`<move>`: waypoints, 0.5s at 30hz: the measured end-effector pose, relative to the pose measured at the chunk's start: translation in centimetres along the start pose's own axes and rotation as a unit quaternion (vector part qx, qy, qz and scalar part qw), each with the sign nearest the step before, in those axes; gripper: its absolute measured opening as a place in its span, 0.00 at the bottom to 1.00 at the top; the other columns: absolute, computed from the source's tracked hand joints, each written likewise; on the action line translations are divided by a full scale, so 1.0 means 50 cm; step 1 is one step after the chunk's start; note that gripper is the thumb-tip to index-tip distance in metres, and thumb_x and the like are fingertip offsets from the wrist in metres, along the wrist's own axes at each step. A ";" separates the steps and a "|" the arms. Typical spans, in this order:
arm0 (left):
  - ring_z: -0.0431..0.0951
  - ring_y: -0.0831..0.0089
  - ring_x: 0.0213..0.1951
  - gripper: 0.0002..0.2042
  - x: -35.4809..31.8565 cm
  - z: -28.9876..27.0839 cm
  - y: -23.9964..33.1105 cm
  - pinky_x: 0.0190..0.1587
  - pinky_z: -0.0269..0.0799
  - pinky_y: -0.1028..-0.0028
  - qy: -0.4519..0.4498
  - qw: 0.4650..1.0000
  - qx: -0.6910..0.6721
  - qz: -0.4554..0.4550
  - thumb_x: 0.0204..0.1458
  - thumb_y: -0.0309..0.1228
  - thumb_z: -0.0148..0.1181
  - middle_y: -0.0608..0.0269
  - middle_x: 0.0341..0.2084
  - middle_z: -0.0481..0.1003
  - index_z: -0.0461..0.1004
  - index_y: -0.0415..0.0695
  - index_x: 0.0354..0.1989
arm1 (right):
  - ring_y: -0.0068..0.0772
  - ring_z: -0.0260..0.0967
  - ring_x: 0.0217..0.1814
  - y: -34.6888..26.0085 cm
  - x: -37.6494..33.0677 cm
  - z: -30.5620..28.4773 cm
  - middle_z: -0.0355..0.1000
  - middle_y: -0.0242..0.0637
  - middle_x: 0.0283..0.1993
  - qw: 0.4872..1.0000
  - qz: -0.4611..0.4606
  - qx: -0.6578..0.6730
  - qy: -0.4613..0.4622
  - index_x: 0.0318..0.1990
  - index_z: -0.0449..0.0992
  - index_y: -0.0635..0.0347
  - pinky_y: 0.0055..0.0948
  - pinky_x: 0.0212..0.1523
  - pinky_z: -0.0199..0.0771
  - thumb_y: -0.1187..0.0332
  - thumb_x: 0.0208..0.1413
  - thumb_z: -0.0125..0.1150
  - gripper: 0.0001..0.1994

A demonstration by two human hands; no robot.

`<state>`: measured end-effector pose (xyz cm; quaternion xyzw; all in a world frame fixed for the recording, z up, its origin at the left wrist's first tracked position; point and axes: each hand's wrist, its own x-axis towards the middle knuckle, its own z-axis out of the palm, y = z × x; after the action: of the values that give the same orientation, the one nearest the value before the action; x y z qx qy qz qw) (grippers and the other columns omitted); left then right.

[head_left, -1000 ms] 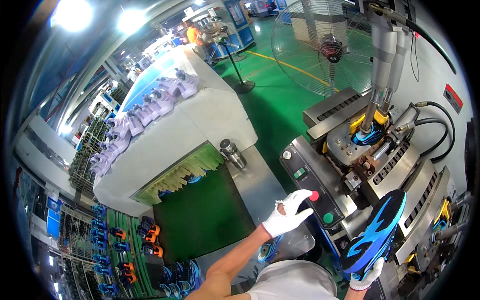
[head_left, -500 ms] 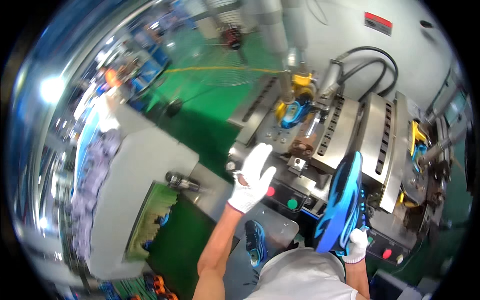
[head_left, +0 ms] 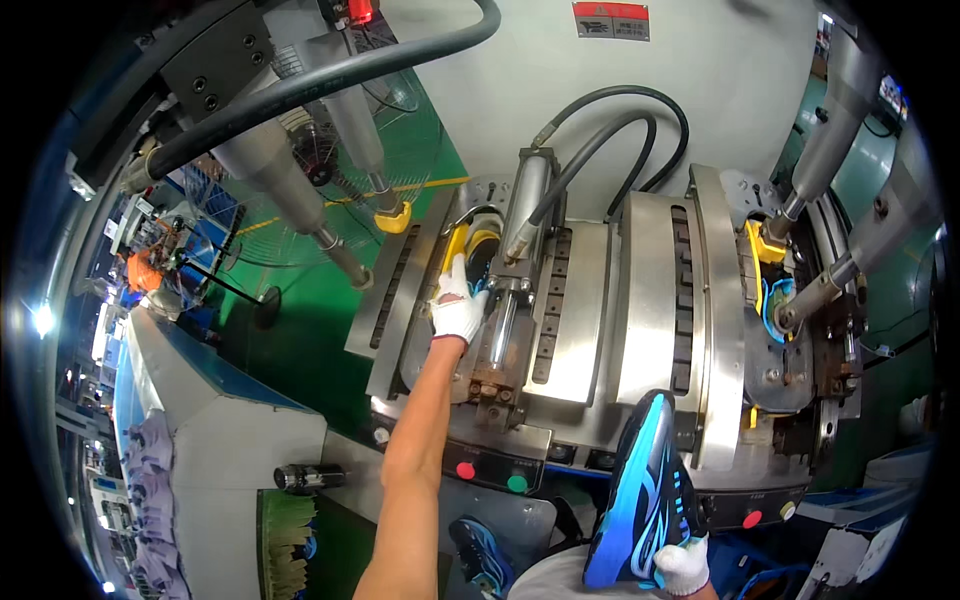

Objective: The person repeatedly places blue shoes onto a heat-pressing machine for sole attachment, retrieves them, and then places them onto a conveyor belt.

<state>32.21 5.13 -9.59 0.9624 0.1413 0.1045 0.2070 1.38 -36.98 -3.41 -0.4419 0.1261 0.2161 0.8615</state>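
Observation:
My left hand [head_left: 457, 310], in a white glove, reaches into the left station of a metal press. Its fingers stretch along a yellow pad [head_left: 455, 247], with the thumb apart, beside a dark and blue shoe [head_left: 483, 250]. The hand partly hides that shoe. Close to my body, my right hand [head_left: 683, 567], also gloved, is closed around the lower end of a black and blue sports shoe [head_left: 630, 500], held upright with its toe upward. Another black and blue shoe [head_left: 480, 552] lies on the grey shelf below the press.
Steel cylinders [head_left: 275, 170] and a black hose [head_left: 340, 78] hang above the left station. The right station [head_left: 770, 340] holds a blue-edged piece under yellow pads. Red [head_left: 465, 470] and green [head_left: 517, 484] buttons line the front panel. A fan [head_left: 320, 160] stands behind at left.
My view has swung toward the press. My left hand has moved from above the front panel into the left station, where the press rods have lifted off the shoe. My right hand still holds its shoe.

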 end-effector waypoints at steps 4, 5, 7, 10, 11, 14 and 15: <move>0.79 0.44 0.54 0.36 0.085 -0.027 -0.025 0.57 0.73 0.50 -0.007 0.995 0.102 0.007 0.50 0.45 0.70 0.40 0.52 0.76 0.63 0.44 0.66 | 0.37 0.77 0.49 0.003 0.009 -0.003 0.76 0.42 0.53 1.000 0.015 -0.009 0.022 0.69 0.65 0.66 0.36 0.49 0.81 0.81 0.48 0.66 0.36; 0.78 0.44 0.56 0.37 0.098 -0.064 -0.011 0.60 0.72 0.52 -0.050 0.995 0.080 -0.017 0.50 0.45 0.70 0.41 0.55 0.76 0.64 0.43 0.66 | 0.36 0.78 0.47 0.008 0.017 -0.012 0.76 0.42 0.51 0.999 0.011 -0.014 0.028 0.68 0.65 0.67 0.36 0.48 0.82 0.81 0.48 0.66 0.36; 0.77 0.45 0.58 0.38 0.068 -0.151 0.006 0.62 0.71 0.53 -0.035 0.999 0.038 -0.009 0.50 0.46 0.70 0.41 0.58 0.75 0.63 0.43 0.67 | 0.35 0.79 0.43 0.013 0.020 -0.021 0.78 0.42 0.48 0.999 0.001 -0.024 0.023 0.67 0.66 0.67 0.35 0.45 0.83 0.80 0.49 0.66 0.34; 0.78 0.46 0.57 0.38 -0.066 -0.257 -0.004 0.60 0.72 0.57 0.088 0.994 -0.056 0.036 0.47 0.42 0.73 0.41 0.57 0.76 0.65 0.43 0.67 | 0.27 0.75 0.31 -0.009 0.037 0.031 0.77 0.35 0.36 0.997 0.045 -0.043 0.038 0.61 0.71 0.67 0.30 0.34 0.80 0.80 0.50 0.64 0.27; 0.79 0.48 0.56 0.38 -0.126 -0.292 -0.008 0.59 0.73 0.58 0.109 0.989 -0.088 0.040 0.47 0.41 0.74 0.41 0.56 0.76 0.66 0.42 0.67 | 0.36 0.77 0.54 -0.045 0.046 0.114 0.76 0.41 0.57 0.998 0.066 -0.007 0.021 0.67 0.68 0.66 0.37 0.57 0.79 0.80 0.48 0.69 0.35; 0.81 0.55 0.52 0.39 -0.328 -0.363 -0.034 0.58 0.75 0.60 0.159 0.979 -0.126 0.020 0.46 0.37 0.76 0.45 0.53 0.78 0.66 0.40 0.67 | 0.30 0.79 0.37 -0.011 0.160 0.203 0.80 0.39 0.42 0.998 0.002 -0.064 -0.002 0.57 0.74 0.69 0.32 0.36 0.81 0.75 0.54 0.68 0.22; 0.82 0.58 0.51 0.40 -0.406 -0.389 -0.047 0.57 0.75 0.61 0.140 0.972 -0.180 -0.050 0.45 0.34 0.77 0.45 0.52 0.79 0.65 0.39 0.68 | 0.31 0.79 0.39 0.007 0.224 0.235 0.80 0.40 0.44 0.996 0.000 -0.085 -0.038 0.56 0.75 0.68 0.32 0.37 0.82 0.74 0.55 0.68 0.21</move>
<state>7.56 7.97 3.88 0.8768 0.1959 0.2514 0.3600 11.31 -24.29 -1.43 -0.5054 0.0748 0.2429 0.8246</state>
